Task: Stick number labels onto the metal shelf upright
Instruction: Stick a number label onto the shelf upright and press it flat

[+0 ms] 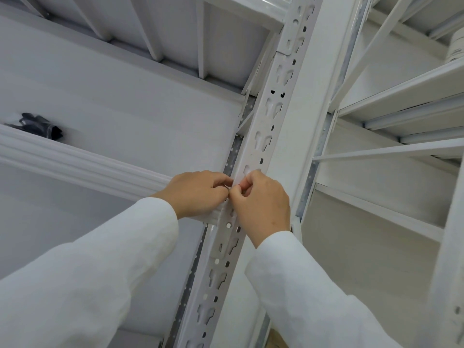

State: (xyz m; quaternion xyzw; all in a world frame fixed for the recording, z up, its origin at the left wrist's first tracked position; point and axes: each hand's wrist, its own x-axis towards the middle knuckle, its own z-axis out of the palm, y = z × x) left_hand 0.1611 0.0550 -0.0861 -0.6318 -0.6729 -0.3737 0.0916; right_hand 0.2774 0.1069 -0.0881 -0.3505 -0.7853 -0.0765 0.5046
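The white metal shelf upright (270,114) runs diagonally through the view, punched with keyhole slots and small round holes. My left hand (198,193) and my right hand (262,204) meet in front of it at mid-height, fingertips pinched together against its face. Something small and pale, likely a label (232,189), sits between the fingertips, mostly hidden by the fingers. Both arms wear white sleeves.
A white shelf beam (82,162) joins the upright from the left, just behind my left hand. A dark bundle (41,125) lies on the shelf at far left. More white shelving and diagonal braces (391,149) stand to the right. A roll (455,46) sits at top right.
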